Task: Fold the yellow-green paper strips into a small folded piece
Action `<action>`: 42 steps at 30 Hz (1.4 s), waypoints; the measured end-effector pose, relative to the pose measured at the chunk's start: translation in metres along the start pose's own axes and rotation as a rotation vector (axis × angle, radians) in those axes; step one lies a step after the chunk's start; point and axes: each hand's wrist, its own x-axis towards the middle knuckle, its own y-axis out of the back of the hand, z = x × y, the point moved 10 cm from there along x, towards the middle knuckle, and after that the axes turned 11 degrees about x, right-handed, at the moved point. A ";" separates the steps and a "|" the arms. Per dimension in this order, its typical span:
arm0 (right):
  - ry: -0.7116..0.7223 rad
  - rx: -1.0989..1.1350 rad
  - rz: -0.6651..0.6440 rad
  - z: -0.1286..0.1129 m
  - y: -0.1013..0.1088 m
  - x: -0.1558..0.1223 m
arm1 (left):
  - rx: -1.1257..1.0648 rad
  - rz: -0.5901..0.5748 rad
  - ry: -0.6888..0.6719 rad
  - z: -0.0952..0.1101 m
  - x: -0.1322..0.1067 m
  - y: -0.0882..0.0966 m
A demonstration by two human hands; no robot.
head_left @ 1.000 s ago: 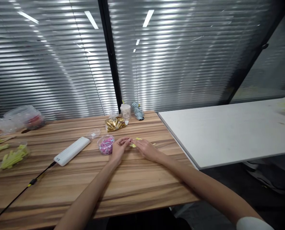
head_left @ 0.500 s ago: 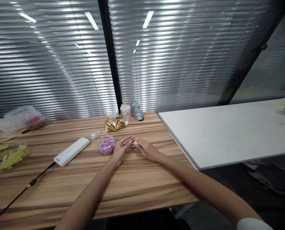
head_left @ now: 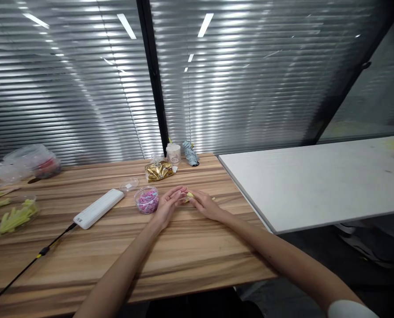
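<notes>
Yellow flashed between the fingers! That small yellow piece sat right at the meeting point, over the wooden worktop, nearer its far edge than its near one and not far from the right edge. Just to the right of the left hand's fingertips it lay, and the right hand had it, thumb and forefinger closed about it from the other side. And the left hand? Fingers together, slightly curled, right up against the action, but whether that grip pinched anything, you couldn't tell. Neither hand had a clear edge in nearness. As for the long axis, fingers hid most of it; a thin yellow end poked out beyond the right knuckles, pointing towards the worktop's right edge, possibly the same piece, possibly another. Close beside the left hand, towards the left edge, stood the clear tub of pink-purple bits.
</notes>
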 end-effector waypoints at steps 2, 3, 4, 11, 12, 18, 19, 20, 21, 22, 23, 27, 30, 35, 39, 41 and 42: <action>-0.003 0.032 0.013 0.000 0.002 0.000 | -0.005 -0.011 0.003 -0.001 0.001 0.000; -0.004 0.051 0.018 0.000 0.002 0.000 | -0.008 -0.021 0.004 -0.001 0.001 -0.001; -0.006 0.073 0.017 -0.001 0.002 0.000 | -0.011 -0.035 0.006 -0.002 0.001 -0.002; -0.130 0.219 0.021 -0.001 -0.001 0.001 | -0.005 -0.090 0.035 -0.006 0.000 -0.008; -0.149 0.230 0.033 0.000 -0.001 0.001 | -0.006 -0.090 0.034 -0.006 0.000 -0.008; -0.206 0.288 -0.006 0.009 -0.008 0.001 | 0.000 -0.088 0.028 -0.007 0.002 -0.006; -0.214 0.297 -0.025 0.010 -0.009 0.001 | 0.005 -0.084 0.033 -0.007 0.002 -0.006; -0.220 0.304 -0.043 0.011 -0.011 0.001 | 0.010 -0.080 0.037 -0.007 0.002 -0.005; -0.220 0.308 -0.058 0.011 -0.012 0.001 | 0.014 -0.074 0.040 -0.007 0.002 -0.005; -0.217 0.308 -0.067 0.011 -0.012 0.001 | 0.016 -0.069 0.041 -0.007 0.002 -0.004; -0.212 0.303 -0.073 0.010 -0.012 0.001 | 0.018 -0.063 0.041 -0.007 0.002 -0.004; -0.201 0.269 -0.077 0.007 -0.011 0.001 | 0.078 -0.009 0.049 -0.010 0.004 0.002; -0.218 0.282 -0.098 0.007 -0.014 -0.001 | 0.246 0.053 0.001 -0.008 0.005 0.010; -0.305 0.442 -0.138 0.014 -0.021 -0.007 | 0.496 0.053 -0.073 0.000 0.003 0.013; -0.381 0.642 -0.172 0.011 -0.030 -0.009 | 0.495 0.056 -0.093 0.009 0.000 0.014; -0.409 0.732 -0.182 0.007 -0.034 -0.010 | 0.489 0.062 -0.114 0.015 -0.002 0.014; -0.421 0.760 -0.184 0.004 -0.035 -0.010 | 0.498 0.058 -0.128 0.017 -0.002 0.014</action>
